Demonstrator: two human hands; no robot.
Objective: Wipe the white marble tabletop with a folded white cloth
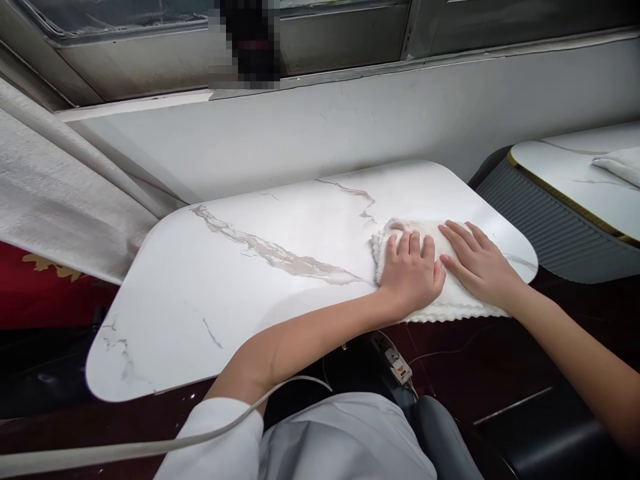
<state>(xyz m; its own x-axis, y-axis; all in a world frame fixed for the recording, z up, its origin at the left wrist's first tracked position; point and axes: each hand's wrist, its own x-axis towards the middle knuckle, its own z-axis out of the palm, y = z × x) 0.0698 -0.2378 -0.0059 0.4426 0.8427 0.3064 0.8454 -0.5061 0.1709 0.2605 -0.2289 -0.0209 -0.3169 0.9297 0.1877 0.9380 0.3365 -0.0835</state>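
A white cloth (453, 299) with a scalloped edge lies folded on the right part of a white marble-patterned tabletop (300, 220). Its near edge hangs slightly over the front of the table. My left hand (413, 273) rests palm down on the cloth's left side, fingers slightly bent and apart. Beside it, my right hand (480, 263) presses flat on the cloth with fingers stretched out towards the upper left. The two thumbs come close together. Parts of the cloth are hidden under both hands.
A pale curtain (60, 173) hangs at the left, above red fabric (45, 293). Behind the table runs a white wall (310, 127) below a window. Another marble-topped table (575, 160) stands at the right, bearing a white cloth (623, 163). A power strip (397, 363) lies below the front edge.
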